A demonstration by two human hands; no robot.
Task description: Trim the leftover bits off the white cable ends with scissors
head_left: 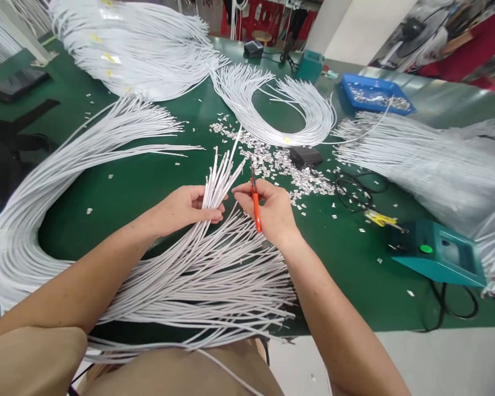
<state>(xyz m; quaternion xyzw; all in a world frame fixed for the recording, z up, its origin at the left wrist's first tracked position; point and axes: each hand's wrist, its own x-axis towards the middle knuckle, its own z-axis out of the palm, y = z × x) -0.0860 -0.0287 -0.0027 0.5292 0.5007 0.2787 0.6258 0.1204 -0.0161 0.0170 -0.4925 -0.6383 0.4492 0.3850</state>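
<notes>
The left hand was closed round a bunch of white cables, ends fanned above its grip; the right hand clasped orange-handled cutters just beside them. A loose pinch could have spilled cables below — a wandering blade, nicked one.

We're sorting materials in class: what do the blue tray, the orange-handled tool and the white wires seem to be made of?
Blue tray: probably moulded plastic; even colour, slight sheen.
Orange-handled tool: handle likely smooth plastic, evenly bright; its dark, slim tip looks like metal.
White wires: seemingly flexible plastic or rubber sheathing, bending in smooth curves; cores unclear.
</notes>
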